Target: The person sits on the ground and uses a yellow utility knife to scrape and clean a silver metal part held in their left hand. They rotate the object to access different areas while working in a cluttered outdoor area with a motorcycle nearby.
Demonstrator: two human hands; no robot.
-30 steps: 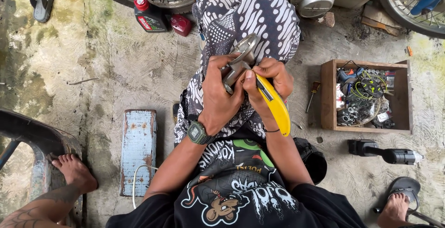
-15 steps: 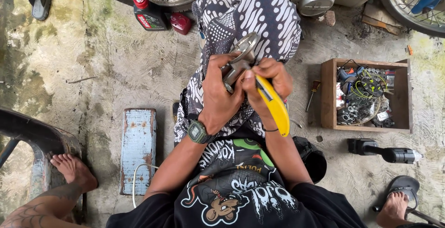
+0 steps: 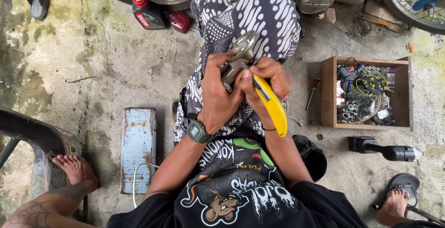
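Gripping metal part [image 3: 238,58], fingers [image 3: 218,77] wrapped around

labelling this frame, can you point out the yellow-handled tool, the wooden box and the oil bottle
yellow-handled tool [image 3: 272,105], head view, on the yellow handle
wooden box [image 3: 328,91], head view, on its left wall
oil bottle [image 3: 147,17], head view, on its body

Grey metal connecting rod [image 3: 238,58]: ring end uppermost, tilted, clasped in both hands over patterned cloth. Yellow-handled tool [image 3: 271,105]: handle angled downward, tip at the rod.
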